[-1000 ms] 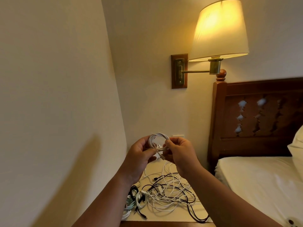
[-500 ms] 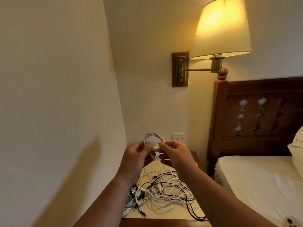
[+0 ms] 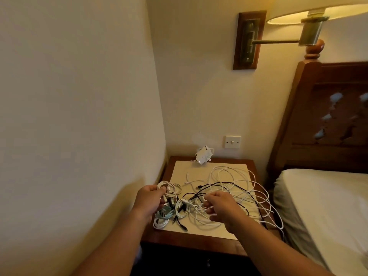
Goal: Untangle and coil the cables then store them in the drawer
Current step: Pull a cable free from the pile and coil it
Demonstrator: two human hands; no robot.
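Left grip [image 3: 151,198] pinches a white coil [image 3: 170,189] low over the table [image 3: 199,241]; right grip [image 3: 221,206] hangs loose-fingered above the tangle [image 3: 239,188]. A few bundles [image 3: 161,223] beside it look coiled; most cabling and the storing seem left.

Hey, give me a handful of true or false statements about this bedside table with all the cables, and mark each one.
1. The left hand holds a coiled white cable. True.
2. The wall lamp is switched off. False: its shade glows, so it is lit.
3. A white adapter sits at the back of the nightstand, near the wall. True.
4. Every cable in the tangle is white. False: black cables run through it, and a teal cable lies beside it.
5. The right hand rests on the bed. False: it is over the tangle on the nightstand.
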